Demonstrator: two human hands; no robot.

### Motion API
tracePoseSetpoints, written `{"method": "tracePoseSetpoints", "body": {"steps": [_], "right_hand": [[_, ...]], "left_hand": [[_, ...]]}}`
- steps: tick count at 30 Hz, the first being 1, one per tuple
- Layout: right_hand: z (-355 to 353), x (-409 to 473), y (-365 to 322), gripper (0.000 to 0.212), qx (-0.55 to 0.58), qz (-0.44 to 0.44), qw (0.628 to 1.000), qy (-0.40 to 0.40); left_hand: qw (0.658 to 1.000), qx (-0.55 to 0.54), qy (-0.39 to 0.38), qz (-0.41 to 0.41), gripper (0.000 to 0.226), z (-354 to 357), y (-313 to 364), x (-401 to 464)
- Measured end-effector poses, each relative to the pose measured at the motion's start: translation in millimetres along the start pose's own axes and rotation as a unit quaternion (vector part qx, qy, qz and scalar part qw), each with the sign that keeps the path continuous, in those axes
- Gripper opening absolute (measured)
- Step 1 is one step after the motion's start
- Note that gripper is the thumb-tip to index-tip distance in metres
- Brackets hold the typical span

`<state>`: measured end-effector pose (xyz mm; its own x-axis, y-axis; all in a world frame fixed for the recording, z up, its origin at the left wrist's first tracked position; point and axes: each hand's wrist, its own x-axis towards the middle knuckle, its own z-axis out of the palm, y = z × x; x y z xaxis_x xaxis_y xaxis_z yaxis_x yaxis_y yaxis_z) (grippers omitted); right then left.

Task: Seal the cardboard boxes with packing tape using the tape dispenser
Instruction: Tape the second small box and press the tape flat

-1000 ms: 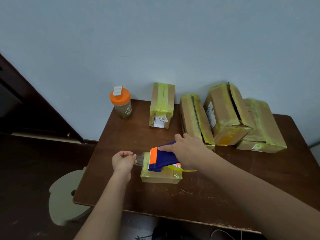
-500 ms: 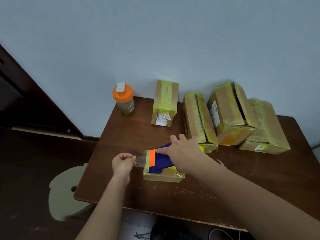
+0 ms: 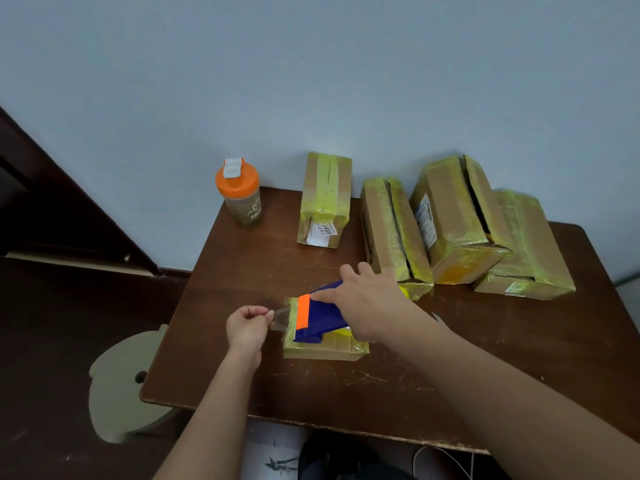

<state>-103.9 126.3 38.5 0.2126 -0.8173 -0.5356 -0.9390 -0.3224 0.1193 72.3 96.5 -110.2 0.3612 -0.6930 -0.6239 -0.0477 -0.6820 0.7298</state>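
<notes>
Clear tape drawn out between two hands over a small box at frame centre

Brown counter (image 3: 346, 393) carries a small cardboard box (image 3: 332, 348) wrapped in yellowish tape; the left hand (image 3: 246, 328) pinches the clear tape end (image 3: 281, 318) between closed fingers, just left of the box; the right hand (image 3: 367, 306) grips the blue and orange tape dispenser (image 3: 317, 318) over the box; farther back, four taped boxes (image 3: 450, 223) line the wall; an orange-lidded bottle (image 3: 239, 195) stands upper left of them.

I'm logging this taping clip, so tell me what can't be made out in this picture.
- Tape roll: head view, the right hand covers the dispenser there.
- Small box top: under dispenser and hand.
- Label on the far box: only large digits legible.
- Left hand pinches clear tape; its edges are too faint.
</notes>
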Motion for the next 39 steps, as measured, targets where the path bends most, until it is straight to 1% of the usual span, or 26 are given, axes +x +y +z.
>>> {"method": "tracePoseSetpoints", "body": {"steps": [2, 5, 7, 9, 12, 15, 16, 18, 19, 21, 24, 26, 29, 34, 37, 39], "right_hand": [[-0.5, 1.8, 0.4, 0.078, 0.003, -0.003, 1.000, -0.001], [-0.9, 3.9, 0.8, 0.079, 0.006, -0.007, 1.000, -0.004], [-0.6, 4.9, 0.1, 0.080, 0.004, -0.009, 1.000, -0.004], [-0.5, 6.0, -1.1, 0.079, 0.002, -0.008, 1.000, -0.003], [0.0, 8.1, -2.6, 0.078, -0.002, -0.011, 1.000, 0.004], [1.2, 8.3, -4.2, 0.075, -0.005, -0.015, 1.000, 0.005], [1.9, 8.2, -4.6, 0.075, -0.004, -0.016, 1.000, 0.003], [3.1, 7.8, -3.8, 0.077, 0.000, -0.019, 1.000, 0.002], [3.4, 7.7, -2.9, 0.077, 0.002, -0.021, 1.000, 0.003], [3.2, 7.0, -0.4, 0.079, 0.009, -0.030, 1.000, 0.006], [0.3, 3.8, 5.7, 0.092, 0.036, -0.060, 0.998, 0.002], [-1.4, 1.2, 13.0, 0.095, 0.066, -0.072, 0.995, 0.012], [4.0, -1.2, 21.0, 0.085, 0.049, -0.062, 0.996, 0.042], [13.5, 0.8, 21.7, 0.088, 0.081, -0.066, 0.993, 0.055], [8.0, 0.3, 24.9, 0.089, 0.090, -0.071, 0.993, 0.018], [3.3, -1.5, 22.7, 0.087, 0.097, -0.060, 0.993, -0.006]], "left_hand": [[1.000, 0.011, -0.013, -0.010, 0.011, 1.8, -4.9, 3.0], [0.998, 0.018, -0.051, -0.018, 0.009, 5.5, -14.8, 5.7], [0.997, 0.024, -0.069, -0.006, 0.007, 9.0, -19.7, 2.1], [0.995, 0.047, -0.074, 0.049, 0.006, 13.0, -23.2, -2.1], [0.981, 0.107, -0.071, 0.148, 0.010, 13.5, -25.0, -6.3], [0.965, 0.177, -0.046, 0.188, 0.023, -0.2, -26.1, -2.6], [0.962, 0.180, -0.050, 0.199, 0.026, -6.1, -25.9, -2.8], [0.960, 0.137, -0.090, 0.228, 0.022, -14.5, -26.0, -6.6], [0.960, 0.111, -0.119, 0.227, 0.024, -16.6, -25.9, -10.2], [0.960, 0.087, -0.172, 0.203, 0.035, -18.8, -25.9, -18.6], [0.962, 0.053, -0.230, 0.138, 0.050, -24.1, -23.9, -22.5], [0.953, 0.068, -0.270, 0.120, 0.059, -28.9, -19.6, -26.0], [0.930, 0.127, -0.329, 0.102, 0.080, -32.0, -14.2, -34.6], [0.902, 0.233, -0.352, 0.092, 0.102, -35.8, -7.7, -39.7], [0.895, 0.261, -0.344, 0.111, 0.117, -33.0, -3.7, -36.7], [0.891, 0.275, -0.339, 0.123, 0.123, -27.9, -1.5, -35.5]]}}
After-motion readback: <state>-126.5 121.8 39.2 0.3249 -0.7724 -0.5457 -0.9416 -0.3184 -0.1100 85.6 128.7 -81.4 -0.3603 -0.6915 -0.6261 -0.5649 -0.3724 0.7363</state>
